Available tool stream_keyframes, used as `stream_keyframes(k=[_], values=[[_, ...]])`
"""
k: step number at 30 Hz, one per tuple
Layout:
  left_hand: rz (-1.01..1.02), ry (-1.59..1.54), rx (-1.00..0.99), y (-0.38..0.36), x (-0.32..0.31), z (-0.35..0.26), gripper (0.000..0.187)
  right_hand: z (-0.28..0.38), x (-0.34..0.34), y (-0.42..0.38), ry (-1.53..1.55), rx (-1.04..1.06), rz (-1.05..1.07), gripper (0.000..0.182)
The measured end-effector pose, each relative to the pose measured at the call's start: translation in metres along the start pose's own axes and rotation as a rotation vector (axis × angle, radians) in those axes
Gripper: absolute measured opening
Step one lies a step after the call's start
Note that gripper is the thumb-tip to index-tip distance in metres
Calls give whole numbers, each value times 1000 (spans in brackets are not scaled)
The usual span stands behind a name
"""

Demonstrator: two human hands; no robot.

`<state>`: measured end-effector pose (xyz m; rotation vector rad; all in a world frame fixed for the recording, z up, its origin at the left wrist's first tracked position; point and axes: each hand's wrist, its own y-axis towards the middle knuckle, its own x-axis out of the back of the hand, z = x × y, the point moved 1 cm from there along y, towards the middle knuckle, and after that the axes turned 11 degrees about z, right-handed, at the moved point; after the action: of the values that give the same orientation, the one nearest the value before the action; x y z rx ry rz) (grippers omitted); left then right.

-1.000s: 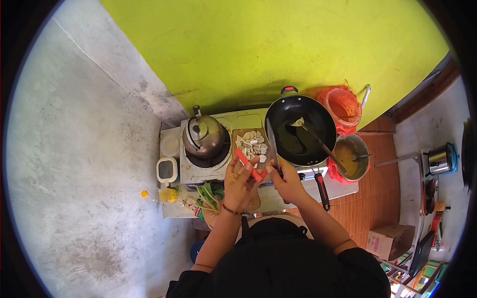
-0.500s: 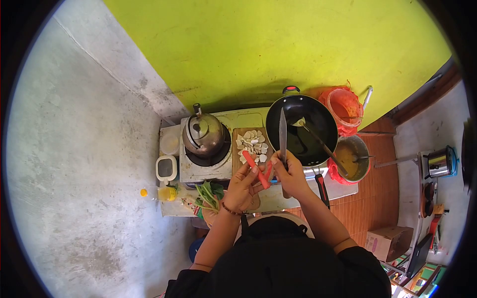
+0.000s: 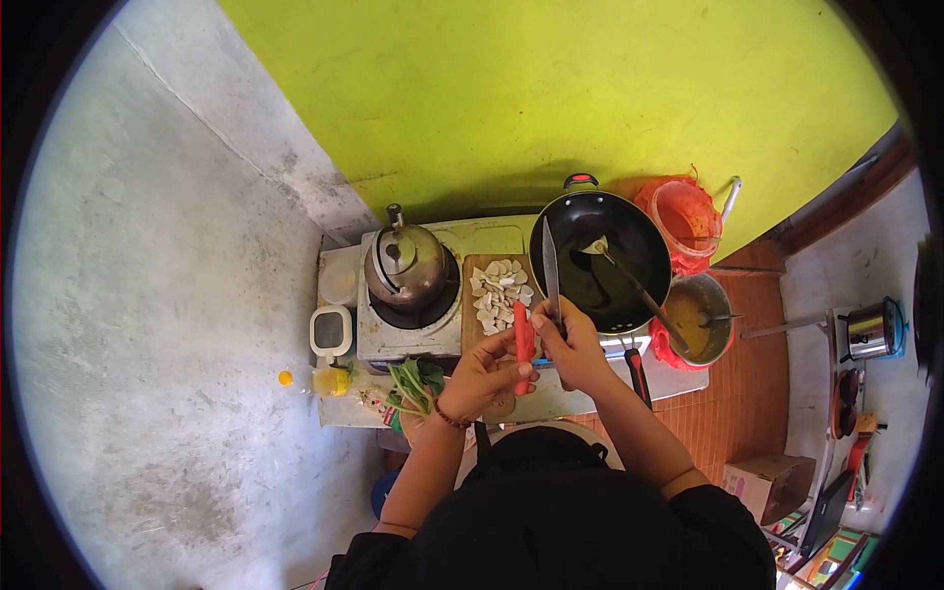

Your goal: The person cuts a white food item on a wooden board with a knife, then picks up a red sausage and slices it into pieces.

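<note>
My left hand (image 3: 482, 376) is closed round a long red object (image 3: 523, 349), held nearly upright; I cannot tell what the object is. Beside it, my right hand (image 3: 570, 346) grips the handle of a knife (image 3: 551, 265), whose blade points away from me. Both hands are close together over the near part of a wooden cutting board (image 3: 474, 329). Pale sliced pieces (image 3: 500, 287) lie in a pile on the board, beyond the hands. A black wok (image 3: 639, 231) with dark liquid and a spatula (image 3: 631, 280) sits to the right of the knife.
A metal kettle (image 3: 413, 270) stands on the stove (image 3: 393, 339) at the left. Leafy greens (image 3: 415, 383) and an oil bottle (image 3: 332, 381) are near the front left. To the right are a red-lined bucket (image 3: 683, 211) and a pot of yellowish liquid (image 3: 700, 305).
The red object has turned from a slant to nearly upright in my left hand. The knife has shifted slightly left and tilts a little more to the left.
</note>
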<state>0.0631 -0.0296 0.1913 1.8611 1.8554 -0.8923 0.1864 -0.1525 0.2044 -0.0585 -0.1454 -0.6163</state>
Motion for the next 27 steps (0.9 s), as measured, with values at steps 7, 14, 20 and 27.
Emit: stream_keyframes(k=[7, 14, 20, 27], values=[[121, 55, 5, -6, -3, -10, 64, 4, 3, -1, 11, 56, -25, 16], [264, 39, 135, -16, -5, -6, 72, 13, 15, 3, 90, 66, -122, 14], [333, 75, 129, -21, 10, 9, 73, 27, 28, 9, 144, 100, -188, 13], [343, 183, 157, -29, 25, 19, 66, 33, 41, 13, 173, 126, -244, 12]])
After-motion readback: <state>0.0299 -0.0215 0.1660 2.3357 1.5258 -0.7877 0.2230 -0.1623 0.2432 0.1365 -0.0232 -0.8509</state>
